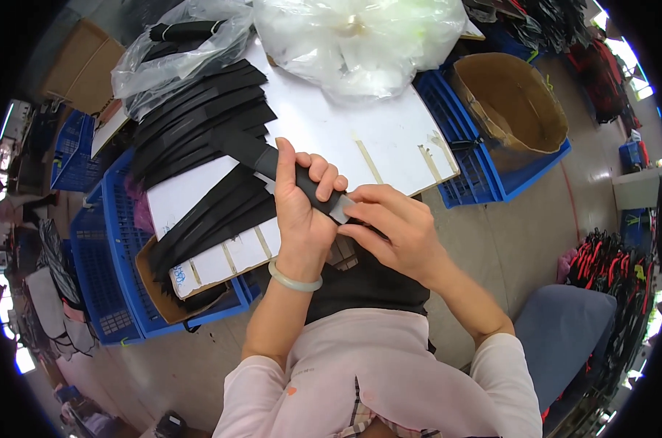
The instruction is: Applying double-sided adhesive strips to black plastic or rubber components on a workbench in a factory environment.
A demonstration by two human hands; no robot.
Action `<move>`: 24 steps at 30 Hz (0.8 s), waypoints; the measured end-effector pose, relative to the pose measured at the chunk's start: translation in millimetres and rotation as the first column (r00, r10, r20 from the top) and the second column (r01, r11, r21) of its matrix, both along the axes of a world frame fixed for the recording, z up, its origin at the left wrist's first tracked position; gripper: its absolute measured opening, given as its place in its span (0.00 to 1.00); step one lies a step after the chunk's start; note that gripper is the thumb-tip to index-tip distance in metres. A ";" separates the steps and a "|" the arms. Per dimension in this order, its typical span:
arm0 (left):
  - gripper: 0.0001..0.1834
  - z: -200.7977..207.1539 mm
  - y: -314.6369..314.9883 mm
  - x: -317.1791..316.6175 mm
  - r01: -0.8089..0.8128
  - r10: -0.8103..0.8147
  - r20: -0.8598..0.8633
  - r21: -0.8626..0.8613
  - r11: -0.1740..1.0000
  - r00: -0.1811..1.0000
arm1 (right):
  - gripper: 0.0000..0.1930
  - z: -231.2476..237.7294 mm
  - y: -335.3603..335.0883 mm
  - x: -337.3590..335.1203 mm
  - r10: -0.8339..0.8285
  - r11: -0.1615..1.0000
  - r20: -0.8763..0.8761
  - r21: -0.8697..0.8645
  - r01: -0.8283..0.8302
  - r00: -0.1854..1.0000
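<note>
A long black fabric strip (pixel 254 151) slants across my left hand (pixel 302 208), whose fingers are wrapped round it while the thumb points up. At the strip's near end is a small light-grey piece (pixel 341 210), pinched between the thumb and fingers of my right hand (pixel 400 228). Beyond my hands, a row of overlapping black strips (pixel 199 120) lies on a white board (pixel 397 139). A second fan of black strips (pixel 214 212) spreads to the left of my left wrist, partly over the board's near edge.
Clear plastic bags (pixel 360 44) cover the board's far side. A blue crate (pixel 502 175) with a cut-open cardboard box (pixel 517 106) stands at the right. More blue crates (pixel 101 277) are under and beside the board's left. A grey-blue padded surface (pixel 564 336) is at lower right.
</note>
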State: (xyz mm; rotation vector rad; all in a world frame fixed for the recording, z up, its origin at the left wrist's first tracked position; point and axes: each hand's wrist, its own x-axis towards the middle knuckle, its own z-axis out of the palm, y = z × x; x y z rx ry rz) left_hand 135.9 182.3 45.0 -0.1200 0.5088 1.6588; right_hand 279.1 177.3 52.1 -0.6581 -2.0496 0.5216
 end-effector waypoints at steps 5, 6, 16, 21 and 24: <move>0.21 -2.5 -1.5 -4.2 0.041 -0.040 0.087 -0.009 0.999 0.995 | 0.09 -11.9 1.2 -8.1 -0.018 0.999 -0.014 0.049 0.019 1.000; 0.22 -4.5 -2.2 -3.3 0.071 -0.071 0.086 0.003 0.997 0.994 | 0.09 -13.7 2.9 -11.4 -0.023 0.996 -0.062 0.085 0.029 0.998; 0.21 -8.8 0.9 -14.3 0.012 -0.013 0.045 0.026 1.000 0.999 | 0.18 -17.8 -1.2 -5.5 -0.018 1.000 0.118 0.013 0.017 0.993; 0.21 -1.0 0.3 -11.5 -0.010 0.009 0.095 0.015 1.000 0.995 | 0.18 -22.4 0.5 -8.9 0.009 1.000 0.133 -0.003 -0.009 0.991; 0.21 -7.5 -2.3 -15.9 0.012 -0.014 0.015 0.091 0.996 1.000 | 0.19 -23.1 1.4 -9.9 0.037 0.999 0.155 -0.011 -0.036 0.987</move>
